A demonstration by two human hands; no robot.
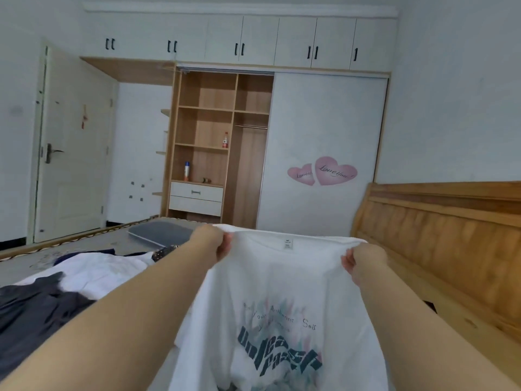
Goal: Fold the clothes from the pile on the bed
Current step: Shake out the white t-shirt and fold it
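left hand (217,244) and right hand (363,262) each pinch a shoulder of the white printed t-shirt (284,306), held up mid-frame so it hangs flat for folding; clothes pile (56,292) waits lower left.

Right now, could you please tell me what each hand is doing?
Left hand: grips the white T-shirt at one shoulder.
Right hand: grips its other shoulder.

2 hands (210,241); 1 white t-shirt (282,300); 2 bottles (225,140); 2 drawers (196,192)
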